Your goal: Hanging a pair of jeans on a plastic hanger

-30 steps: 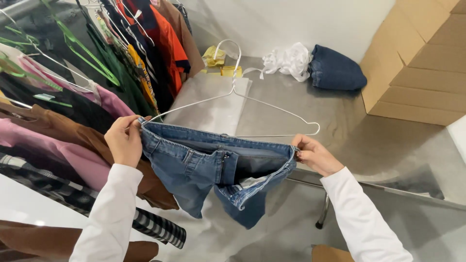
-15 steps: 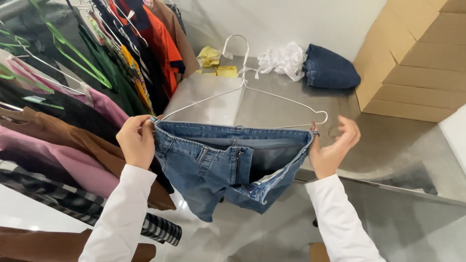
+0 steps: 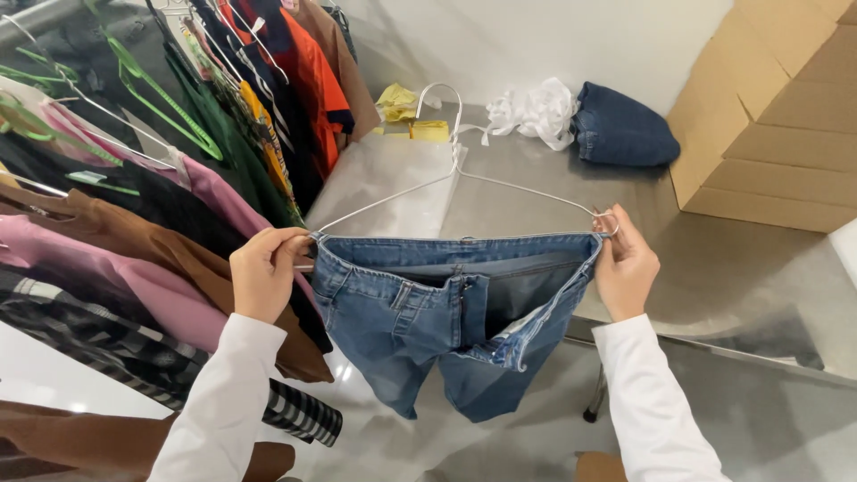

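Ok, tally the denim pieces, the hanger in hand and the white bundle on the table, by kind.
Denim pieces: 2, the shorts held at the waistband by the left hand and right hand, and folded jeans on the table
Wire hanger: 1
White bundle: 1
Total: 4

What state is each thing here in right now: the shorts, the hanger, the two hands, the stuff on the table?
Denim shorts: fly open, waistband stretched along the hanger.
Wire hanger: held level, hook up.
Left hand: closed on waistband and hanger end.
Right hand: closed on the other end.
Folded jeans: lying on the steel table.
Hanging clothes: on rack, crowded.
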